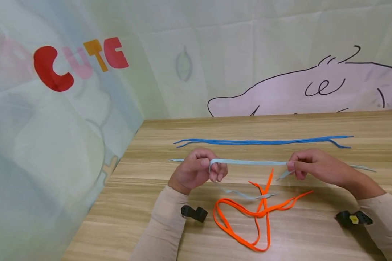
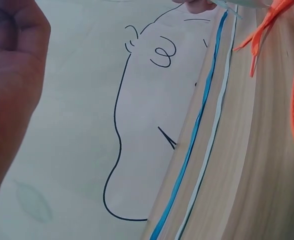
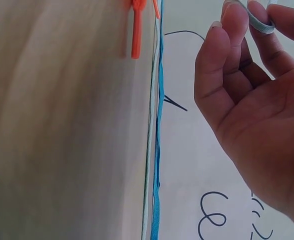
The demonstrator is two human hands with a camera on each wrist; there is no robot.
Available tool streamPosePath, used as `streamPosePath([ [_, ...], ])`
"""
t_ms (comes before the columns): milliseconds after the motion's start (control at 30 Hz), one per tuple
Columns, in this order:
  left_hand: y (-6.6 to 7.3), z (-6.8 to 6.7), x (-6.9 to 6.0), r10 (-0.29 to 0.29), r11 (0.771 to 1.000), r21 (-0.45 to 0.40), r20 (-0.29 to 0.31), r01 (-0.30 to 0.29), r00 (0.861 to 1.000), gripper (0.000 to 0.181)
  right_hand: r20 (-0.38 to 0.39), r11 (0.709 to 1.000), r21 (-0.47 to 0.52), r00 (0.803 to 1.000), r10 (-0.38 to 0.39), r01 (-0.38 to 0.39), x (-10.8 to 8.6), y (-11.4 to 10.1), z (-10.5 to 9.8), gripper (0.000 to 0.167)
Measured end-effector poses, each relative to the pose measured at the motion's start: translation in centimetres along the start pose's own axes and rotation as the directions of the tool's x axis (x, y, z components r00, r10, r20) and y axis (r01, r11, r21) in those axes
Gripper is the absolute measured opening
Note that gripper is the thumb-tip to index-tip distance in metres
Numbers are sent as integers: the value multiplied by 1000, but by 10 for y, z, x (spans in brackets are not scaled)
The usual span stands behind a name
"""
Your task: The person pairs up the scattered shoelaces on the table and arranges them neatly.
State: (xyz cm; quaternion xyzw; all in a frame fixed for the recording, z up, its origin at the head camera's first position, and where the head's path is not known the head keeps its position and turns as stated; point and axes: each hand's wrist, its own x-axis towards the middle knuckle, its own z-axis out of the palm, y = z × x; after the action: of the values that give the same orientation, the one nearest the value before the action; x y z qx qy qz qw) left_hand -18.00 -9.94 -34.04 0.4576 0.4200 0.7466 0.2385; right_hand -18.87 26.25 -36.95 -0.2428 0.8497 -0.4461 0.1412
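Observation:
A pale blue lace (image 1: 251,162) is stretched between both hands above the table. My left hand (image 1: 197,168) pinches it between thumb and curled fingers, and the lace bends over there, its loose part hanging down towards the orange laces. My right hand (image 1: 317,168) pinches it close to one end, whose tip points down to the left. In the right wrist view the right hand (image 3: 257,100) has curled fingers near a bend of pale lace (image 3: 261,26). The left hand (image 2: 17,85) shows only partly in the left wrist view.
Blue laces (image 1: 248,142) lie straight across the back of the wooden table (image 1: 134,203). Another pale lace (image 1: 362,168) lies in front of them, partly behind the hands. Tangled orange laces (image 1: 228,228) lie nearer the front. A printed cloth (image 1: 189,98) hangs behind and at the left.

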Motion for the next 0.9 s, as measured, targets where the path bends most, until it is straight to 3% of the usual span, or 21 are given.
streamPosePath([
  [333, 5, -4, -1, 138, 990, -12, -48, -138, 989, 28, -29, 999, 7, 999, -37, 38, -1, 2, -1, 23],
  [533, 11, -8, -4, 153, 987, -35, -97, -157, 984, 27, -28, 999, 15, 999, -34, 35, -1, 2, -1, 23],
  [900, 17, -18, -11, 167, 985, -6, -194, -171, 967, 24, -53, 1000, 1, 998, -31, 31, -3, 2, -4, 21],
])
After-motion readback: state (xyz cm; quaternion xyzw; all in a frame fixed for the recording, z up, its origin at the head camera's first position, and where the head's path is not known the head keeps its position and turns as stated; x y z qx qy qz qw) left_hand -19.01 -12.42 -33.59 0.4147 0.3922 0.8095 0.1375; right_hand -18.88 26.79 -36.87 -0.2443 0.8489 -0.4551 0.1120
